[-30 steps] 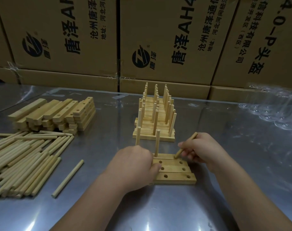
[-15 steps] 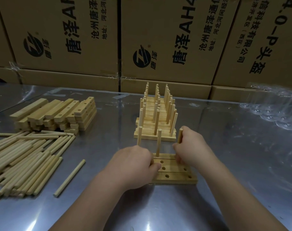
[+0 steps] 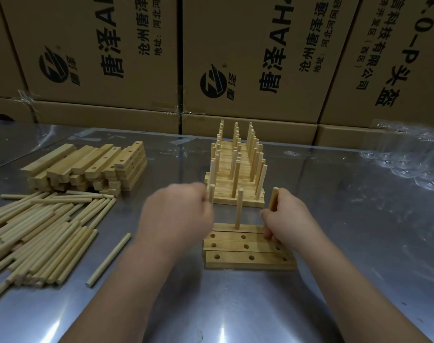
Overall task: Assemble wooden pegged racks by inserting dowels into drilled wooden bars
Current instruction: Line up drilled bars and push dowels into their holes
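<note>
Several drilled wooden bars (image 3: 248,246) lie side by side on the metal table. The farthest bar carries an upright dowel at its left end (image 3: 212,195) and another in the middle (image 3: 239,209). My right hand (image 3: 289,222) grips a third dowel (image 3: 273,199), held upright over the right end of that bar; its lower end is hidden by my fingers. My left hand (image 3: 178,215) is raised beside the left dowel with fingers curled. It is motion-blurred, so I cannot tell whether it holds that dowel.
Finished pegged racks (image 3: 235,179) stand just behind the bars. A stack of drilled bars (image 3: 92,167) and a pile of loose dowels (image 3: 37,231) lie at left, with a single dowel (image 3: 109,258) nearer. Clear plastic bags (image 3: 409,164) sit at right. Cardboard boxes (image 3: 248,58) wall the back.
My right hand has swung its dowel from slanted to upright at the far bar's right end. My left hand has lifted off the bars' left end, up and to the left.
</note>
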